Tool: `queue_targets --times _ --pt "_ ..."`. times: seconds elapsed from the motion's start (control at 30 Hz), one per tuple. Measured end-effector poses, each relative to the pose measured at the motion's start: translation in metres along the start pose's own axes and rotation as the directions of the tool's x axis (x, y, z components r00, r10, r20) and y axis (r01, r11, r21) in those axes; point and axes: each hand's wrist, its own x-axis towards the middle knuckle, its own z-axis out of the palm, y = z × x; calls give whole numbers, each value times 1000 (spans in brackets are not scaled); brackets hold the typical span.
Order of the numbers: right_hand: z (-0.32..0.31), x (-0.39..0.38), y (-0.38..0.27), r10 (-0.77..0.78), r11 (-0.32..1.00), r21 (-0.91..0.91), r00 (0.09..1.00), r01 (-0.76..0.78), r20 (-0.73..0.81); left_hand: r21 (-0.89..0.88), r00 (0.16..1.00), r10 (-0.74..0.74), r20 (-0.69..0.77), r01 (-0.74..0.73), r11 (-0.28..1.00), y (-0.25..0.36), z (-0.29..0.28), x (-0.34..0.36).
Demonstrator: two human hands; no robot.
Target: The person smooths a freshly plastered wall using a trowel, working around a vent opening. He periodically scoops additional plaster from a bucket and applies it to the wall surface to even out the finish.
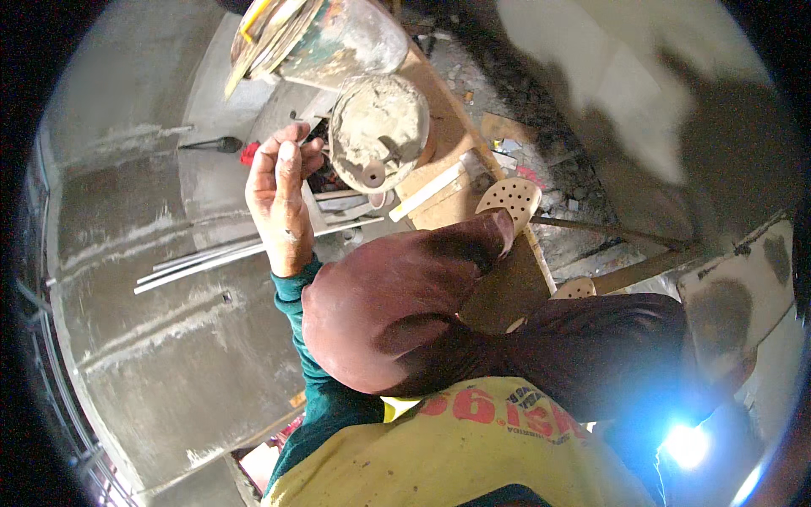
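Note:
My left hand (283,198) is raised at the left of my knee, palm toward me. Its fingers are loosely bent and apart, with nothing visible between them. Just right of its fingertips stands a round tub (338,160) of wet grey mortar (380,110). A rounded end with a hole, perhaps a tool handle (374,175), rests at the tub's near rim; the rest of it is hard to make out. Behind the tub is a larger, smeared bucket (363,42) with flat pieces and something yellow at its mouth. My right hand is out of view.
My perforated shoes (509,198) rest on a wooden board (452,110), beside a pale strip (429,190). Rubble (562,177) lies lower, beyond the board's edge. Long thin strips (211,262) and a dark tool (221,144) are at the left. A bright lamp (686,445) glares at lower right.

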Motion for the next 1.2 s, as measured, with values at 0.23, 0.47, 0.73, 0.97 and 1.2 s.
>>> queue_targets --times 0.23,0.47,0.73,0.97,1.2 --pt "9 10 -4 -76 994 -69 994 82 81 19 965 -141 -221 149 989 -56 -41 -16" --pt "6 4 -17 -166 969 -172 983 177 75 693 980 -70 187 -81 717 -167 -54 127" --pt "-11 -9 -66 -252 853 -467 967 234 24 728 862 -67 503 -381 570 -279 -74 229" --pt "11 -25 -124 -384 668 -678 923 308 41 454 801 -207 562 -89 887 -267 -67 236" --pt "51 -22 -164 -414 580 -753 908 312 58 319 804 -280 525 119 940 -246 -81 251"
